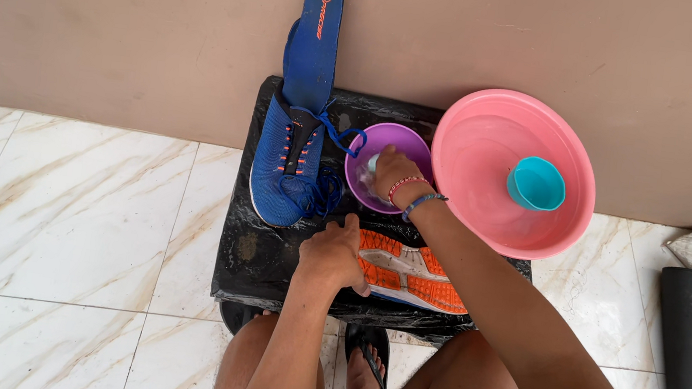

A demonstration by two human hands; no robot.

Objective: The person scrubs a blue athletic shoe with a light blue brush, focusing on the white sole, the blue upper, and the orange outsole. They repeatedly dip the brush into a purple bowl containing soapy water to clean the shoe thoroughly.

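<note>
Biggest item: one low stand wrapped in black plastic sheet (255, 254), set on the marble tile floor against the tan wall. Next, one pink basin (479, 149) on its right rear corner, rim hanging past the edge; one small teal cup (536, 184) sits inside it. Two blue shoes: one blue sneaker (284, 165) lies upright on the left of the stand, laces loose; the other shoe (411, 275) lies sole-up in front, orange and white tread facing you. One blue insole (314, 37) leans on the wall behind the sneaker, with a short line of orange lettering near its top end. One purple bowl (387, 164) sits between sneaker and basin.

Your left hand (334, 255) is curled down on the heel end of the sole-up shoe, pinning it. Your right hand (392, 178), beaded bracelets on the wrist, is inside the purple bowl; fingers are closed around something pale, can't tell what.
</note>
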